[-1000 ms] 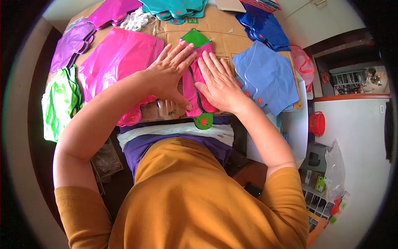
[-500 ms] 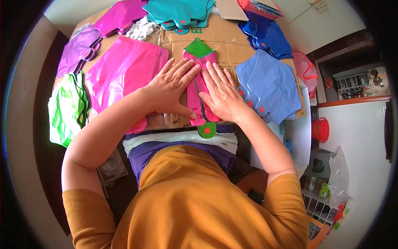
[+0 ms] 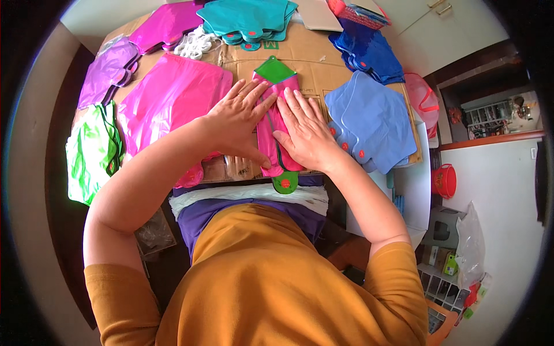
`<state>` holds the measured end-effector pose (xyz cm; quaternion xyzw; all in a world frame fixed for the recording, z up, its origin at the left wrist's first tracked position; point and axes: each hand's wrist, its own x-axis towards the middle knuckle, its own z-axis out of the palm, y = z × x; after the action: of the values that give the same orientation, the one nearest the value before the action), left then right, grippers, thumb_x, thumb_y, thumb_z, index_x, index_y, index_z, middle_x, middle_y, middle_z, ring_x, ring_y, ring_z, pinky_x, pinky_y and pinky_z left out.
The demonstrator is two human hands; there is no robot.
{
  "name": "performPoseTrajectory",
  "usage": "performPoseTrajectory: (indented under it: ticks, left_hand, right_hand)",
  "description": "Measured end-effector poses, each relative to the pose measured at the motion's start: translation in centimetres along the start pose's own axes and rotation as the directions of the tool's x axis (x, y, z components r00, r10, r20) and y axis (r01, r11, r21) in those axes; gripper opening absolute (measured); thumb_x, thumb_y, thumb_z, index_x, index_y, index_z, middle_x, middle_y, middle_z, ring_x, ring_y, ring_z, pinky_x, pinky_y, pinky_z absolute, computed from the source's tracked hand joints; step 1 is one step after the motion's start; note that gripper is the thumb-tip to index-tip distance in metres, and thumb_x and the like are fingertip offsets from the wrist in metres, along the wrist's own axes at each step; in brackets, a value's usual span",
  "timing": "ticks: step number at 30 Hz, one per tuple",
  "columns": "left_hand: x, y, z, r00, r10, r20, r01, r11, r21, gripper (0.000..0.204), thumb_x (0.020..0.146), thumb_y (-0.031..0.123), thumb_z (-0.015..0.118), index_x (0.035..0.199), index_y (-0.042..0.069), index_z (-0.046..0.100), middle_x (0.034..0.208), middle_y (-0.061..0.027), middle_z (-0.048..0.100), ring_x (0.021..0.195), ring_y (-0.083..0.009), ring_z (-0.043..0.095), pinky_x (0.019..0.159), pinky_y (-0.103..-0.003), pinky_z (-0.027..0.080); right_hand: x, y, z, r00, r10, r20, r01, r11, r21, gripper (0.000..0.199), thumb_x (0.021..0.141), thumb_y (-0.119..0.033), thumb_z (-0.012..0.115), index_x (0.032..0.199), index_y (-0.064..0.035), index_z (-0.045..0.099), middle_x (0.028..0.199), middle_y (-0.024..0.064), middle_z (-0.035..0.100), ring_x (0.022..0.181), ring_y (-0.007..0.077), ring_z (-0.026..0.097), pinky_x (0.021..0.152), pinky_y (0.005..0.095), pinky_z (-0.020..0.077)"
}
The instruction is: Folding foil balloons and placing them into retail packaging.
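Both my hands lie flat on a narrow folded pink piece of shiny fabric (image 3: 267,141) in front of me. A green corner (image 3: 274,70) shows at its far end. From its near end, a rounded green tab (image 3: 285,184) with a red spot sticks out over the table edge. My left hand (image 3: 239,118) has its fingers spread across the left side, its thumb near the lower part. Fingers stretched out, my right hand (image 3: 306,130) covers the right side. Close to my left hand lies a stack of pink fabric pieces (image 3: 167,95); blue pieces (image 3: 372,115) lie right of my right hand.
Cardboard (image 3: 311,52) covers the tabletop. Around its edges lie teal pieces (image 3: 248,20), magenta pieces (image 3: 164,24), purple pieces (image 3: 107,72), bright green pieces (image 3: 92,150), dark blue pieces (image 3: 369,52) and white cord (image 3: 196,43). An open white box (image 3: 416,196) stands at the right.
My hands stay flat on the folded pink fabric, with only a slight shift of the fingers. The whole view has moved a little.
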<state>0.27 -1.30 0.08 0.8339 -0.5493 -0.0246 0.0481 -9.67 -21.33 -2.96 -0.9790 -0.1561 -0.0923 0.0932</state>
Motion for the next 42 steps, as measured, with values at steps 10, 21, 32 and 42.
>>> performPoseTrajectory:
  ticks: [10, 21, 32, 42]
  left_hand:
    - [-0.28, -0.40, 0.51, 0.999, 0.029, -0.043, -0.030, 0.999, -0.032, 0.135, 0.058, 0.086, 0.064, 0.152, -0.001, 0.021, 0.156, -0.0275, 0.021, 0.148, -0.0396, 0.015, 0.121, -0.049, 0.011]
    - [-0.41, -0.33, 0.52, 0.997, 0.018, -0.072, -0.025, 0.995, -0.092, 0.136, 0.053, 0.078, 0.074, 0.152, 0.002, 0.021, 0.156, -0.0258, 0.020, 0.147, -0.0391, 0.017, 0.120, -0.051, 0.013]
    - [-0.40, -0.36, 0.67, 0.998, 0.017, -0.067, -0.022, 0.997, -0.074, 0.138, 0.053, 0.080, 0.072, 0.152, 0.000, 0.020, 0.155, -0.0264, 0.020, 0.147, -0.0392, 0.017, 0.120, -0.051, 0.013]
    - [-0.57, -0.02, 0.19, 0.996, 0.060, -0.062, -0.053, 0.992, 0.114, 0.132, 0.062, 0.089, 0.054, 0.148, -0.008, 0.028, 0.156, -0.0232, 0.025, 0.148, -0.0332, 0.017, 0.121, -0.051, 0.004]
  right_hand:
    - [0.25, -0.06, -0.20, 1.000, 0.019, 0.013, -0.019, 0.999, 0.032, 0.071, 0.095, -0.042, 0.053, 0.147, 0.0027, 0.033, 0.156, 0.0263, 0.024, 0.145, 0.0400, 0.022, 0.118, 0.0531, 0.0161]
    - [0.16, 0.03, -0.08, 1.000, -0.010, 0.001, 0.010, 1.000, 0.015, 0.072, 0.096, -0.043, 0.051, 0.147, 0.0026, 0.032, 0.156, 0.0255, 0.025, 0.146, 0.0383, 0.022, 0.119, 0.0519, 0.0149]
    - [0.27, -0.14, -0.16, 1.000, -0.005, 0.015, 0.004, 1.000, 0.019, 0.072, 0.096, -0.045, 0.049, 0.148, 0.0027, 0.031, 0.156, 0.0246, 0.024, 0.147, 0.0371, 0.020, 0.119, 0.0518, 0.0135]
    - [0.17, -0.44, -0.42, 0.999, -0.004, 0.032, 0.004, 1.000, 0.007, 0.070, 0.098, -0.039, 0.049, 0.152, -0.0010, 0.025, 0.158, 0.0222, 0.020, 0.148, 0.0364, 0.018, 0.119, 0.0524, 0.0139]
